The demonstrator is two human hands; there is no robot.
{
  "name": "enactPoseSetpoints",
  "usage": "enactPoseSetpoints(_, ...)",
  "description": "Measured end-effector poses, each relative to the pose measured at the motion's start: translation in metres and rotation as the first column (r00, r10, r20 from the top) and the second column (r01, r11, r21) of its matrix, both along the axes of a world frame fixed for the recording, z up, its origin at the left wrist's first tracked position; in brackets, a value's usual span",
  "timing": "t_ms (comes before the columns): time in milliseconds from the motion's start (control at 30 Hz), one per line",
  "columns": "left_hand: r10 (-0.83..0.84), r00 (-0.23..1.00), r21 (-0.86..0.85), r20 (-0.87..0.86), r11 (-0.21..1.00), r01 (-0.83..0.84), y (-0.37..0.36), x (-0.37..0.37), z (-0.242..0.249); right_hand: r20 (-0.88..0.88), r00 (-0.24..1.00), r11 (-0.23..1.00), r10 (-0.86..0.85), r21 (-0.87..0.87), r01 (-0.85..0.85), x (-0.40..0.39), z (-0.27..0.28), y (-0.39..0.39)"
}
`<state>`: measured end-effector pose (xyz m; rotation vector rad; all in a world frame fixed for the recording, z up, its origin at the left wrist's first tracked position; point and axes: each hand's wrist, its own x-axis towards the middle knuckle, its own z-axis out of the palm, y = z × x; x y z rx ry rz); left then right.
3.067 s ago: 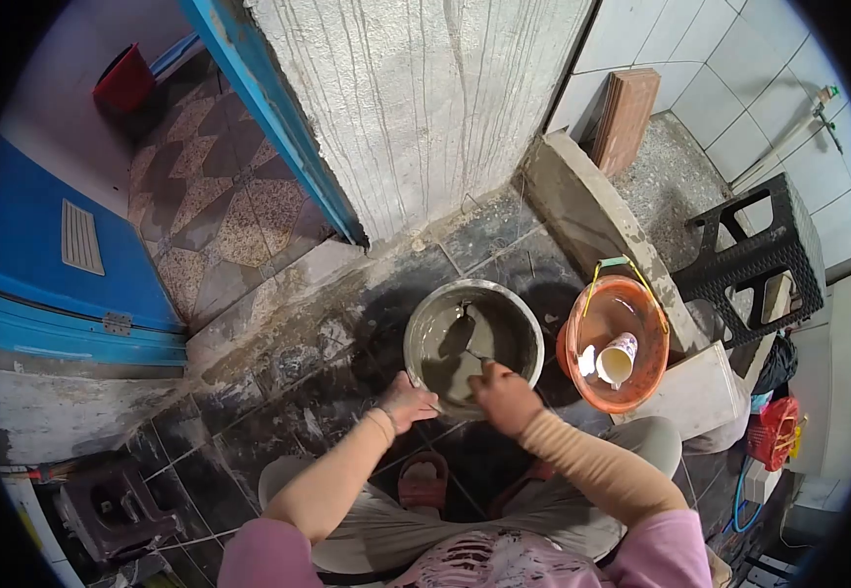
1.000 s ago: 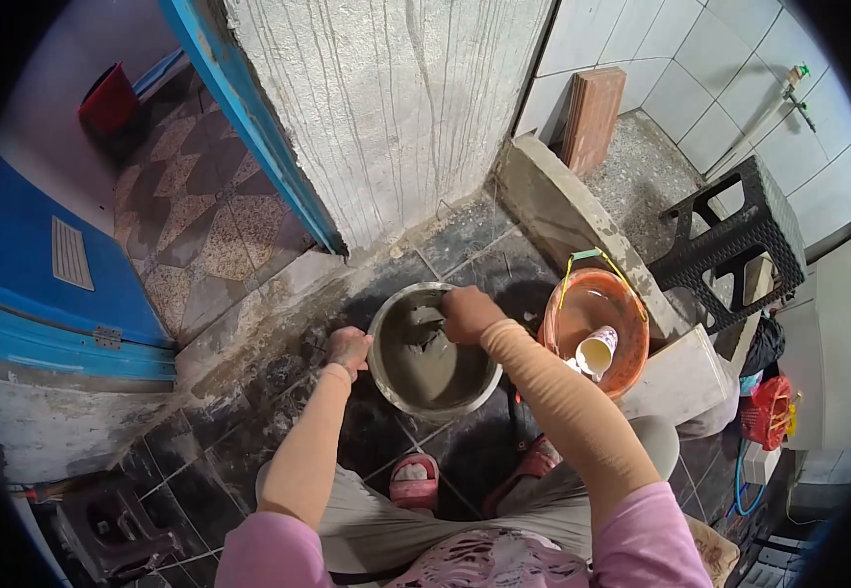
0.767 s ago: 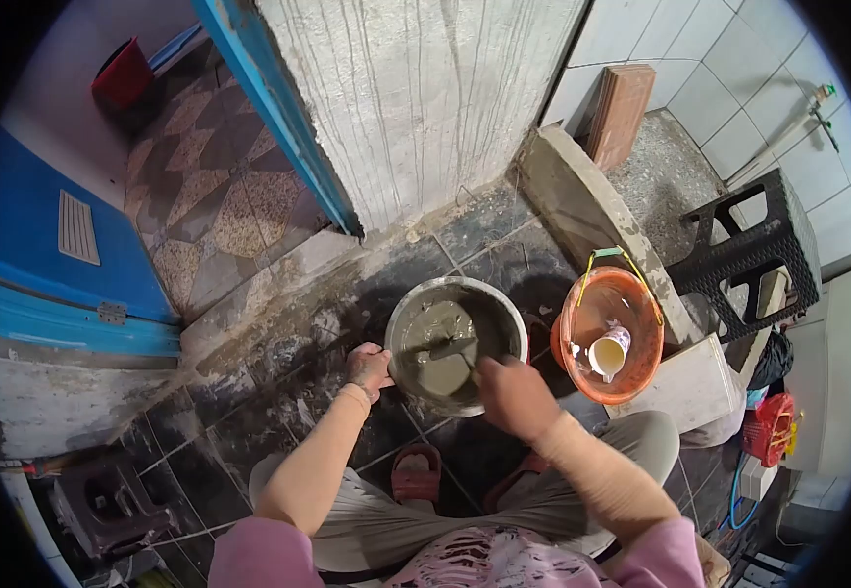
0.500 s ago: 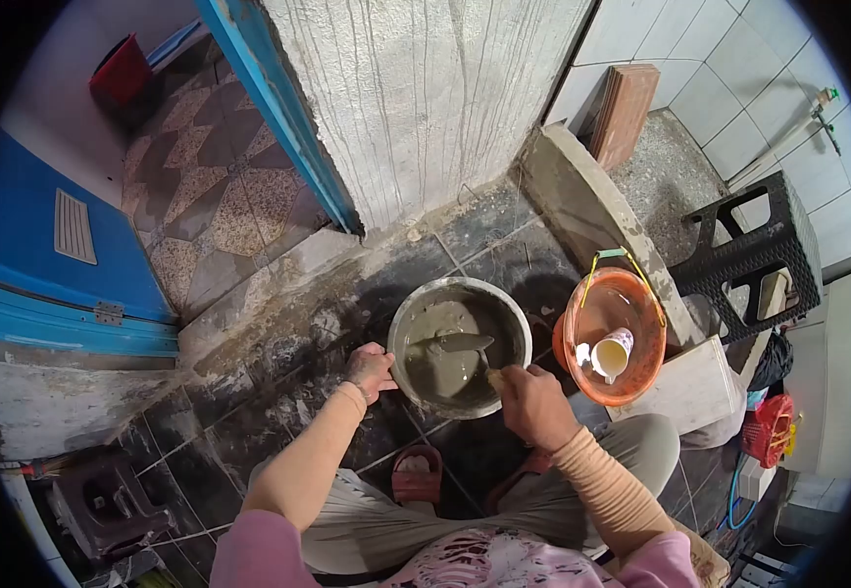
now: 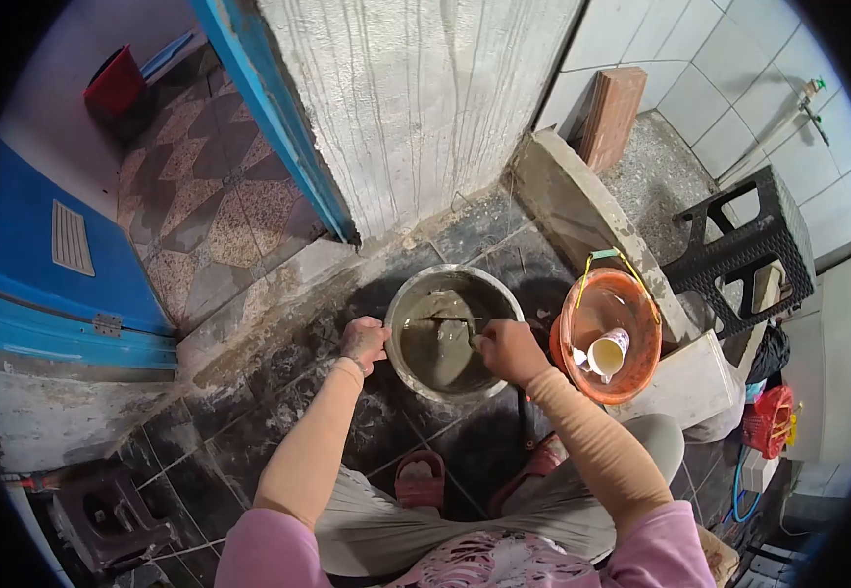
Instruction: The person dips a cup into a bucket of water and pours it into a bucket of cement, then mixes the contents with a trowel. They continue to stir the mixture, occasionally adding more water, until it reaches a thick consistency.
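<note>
A round metal basin (image 5: 398,369) of wet grey cement mix (image 5: 442,365) stands on the dark tiled floor in front of me. At its left side my left hand (image 5: 365,342) grips the rim. My right hand (image 5: 512,351) is closed around the handle of a trowel (image 5: 453,318) at the right rim. The blade is tilted in the mix, seen nearly edge-on, and partly covered by it. The fingers hide most of the handle.
Close on the right, an orange bucket (image 5: 569,318) holds a patterned cup (image 5: 606,355). A low curved curb (image 5: 592,211) and a black plastic stool (image 5: 747,245) lie beyond it. A blue door (image 5: 48,235) is at left, and a dark stool (image 5: 112,514) sits lower left.
The right hand has moved slightly up and left with the trowel, whose blade has turned from flat to nearly edge-on in the mix. The left hand stays at the basin's rim.
</note>
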<state>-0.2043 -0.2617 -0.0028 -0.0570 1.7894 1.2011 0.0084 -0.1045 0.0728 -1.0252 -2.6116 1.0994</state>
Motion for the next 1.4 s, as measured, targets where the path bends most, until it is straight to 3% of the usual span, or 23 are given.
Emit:
enactPoseSetpoints(200,-0.115,0.991,0.077,0.06,0.991,0.111,0.002,-0.011,-0.011,0.096,0.986,0.982,0.133,0.125,-0.144,0.024,0.063,-0.004)
enactPoseSetpoints(267,-0.118,0.991,0.073,0.058,0.991,0.114,0.004,-0.01,-0.013,0.134,0.981,0.976,0.144,0.144,-0.163,0.021,0.056,0.0)
enactPoseSetpoints(400,-0.169,0.985,0.056,0.024,0.984,0.167,0.004,-0.013,-0.01,0.147,0.98,0.977,0.134,0.147,-0.156,0.001,-0.014,0.007)
enactPoseSetpoints(500,-0.116,0.992,0.077,0.05,0.991,0.112,0.007,-0.009,0.0,0.164,0.976,0.966,0.14,0.195,-0.171,-0.014,-0.042,0.009)
enactPoseSetpoints(600,-0.183,0.979,0.082,0.094,0.981,0.175,0.006,-0.013,0.0,0.261,0.949,0.955,0.177,0.189,-0.231,-0.003,-0.039,-0.009)
enactPoseSetpoints(733,-0.087,0.996,-0.038,-0.015,0.996,0.086,0.013,-0.004,0.006,0.152,0.96,0.954,0.237,0.149,-0.259,0.013,-0.013,0.016)
enactPoseSetpoints(867,-0.199,0.98,0.055,0.021,0.979,0.198,0.015,0.001,-0.004,0.276,0.909,0.896,0.313,0.231,-0.379,0.027,0.01,0.008)
enactPoseSetpoints(933,-0.304,0.944,-0.04,-0.125,0.953,0.302,0.022,0.006,-0.006,0.372,0.831,0.835,0.414,0.209,-0.509,0.042,0.015,0.008)
enactPoseSetpoints(1000,-0.298,0.952,-0.044,-0.067,0.954,0.295,0.029,0.006,-0.004,0.439,0.768,0.784,0.466,0.197,-0.588,0.054,0.031,0.006)
enactPoseSetpoints(1033,-0.284,0.957,-0.035,-0.059,0.959,0.282,0.033,0.004,-0.005,0.396,0.739,0.692,0.545,0.285,-0.663,0.057,0.033,0.009)
enactPoseSetpoints(1133,-0.303,0.95,-0.026,-0.08,0.953,0.302,0.039,-0.001,-0.012,0.563,0.504,0.414,0.655,0.291,-0.863,0.055,0.03,0.023)
enactPoseSetpoints(1167,-0.335,0.934,-0.028,-0.127,0.942,0.334,0.043,-0.004,-0.015,0.502,0.486,0.368,0.716,0.32,-0.873,0.053,0.026,0.029)
enactPoseSetpoints(1267,-0.372,0.893,-0.024,-0.255,0.925,0.379,0.05,-0.007,-0.022,0.43,0.476,0.47,0.767,0.129,-0.873,0.026,-0.001,0.043)
enactPoseSetpoints(1400,-0.408,0.862,-0.002,-0.301,0.904,0.428,0.06,-0.012,-0.004,0.429,0.687,0.719,0.587,0.113,-0.685,-0.004,0.002,0.036)
